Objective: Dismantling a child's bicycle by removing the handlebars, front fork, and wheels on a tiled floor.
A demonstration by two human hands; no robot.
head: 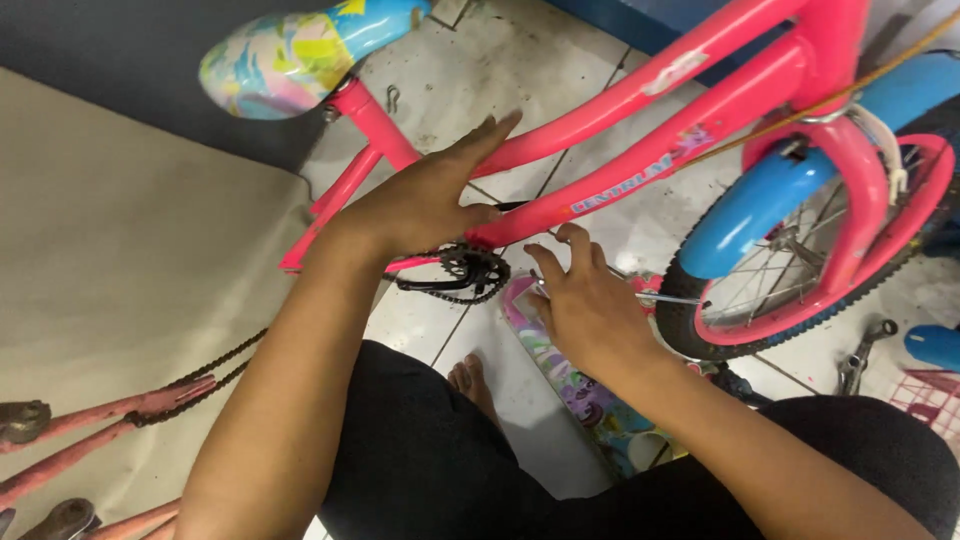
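Seen from above: pink child's bicycle frame lying over tiled floor. Left hand spread flat, bracing the frame above the chainring. Right hand pinching a thin metal tool near the crank. Likely mid-adjustment at the crank; steady bracing needed next.

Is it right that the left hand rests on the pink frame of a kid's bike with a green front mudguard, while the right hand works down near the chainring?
Not quite. The head view shows the front mudguard is blue, not green. The rest holds: the left hand rests on the pink frame, and the right hand works near the chainring.
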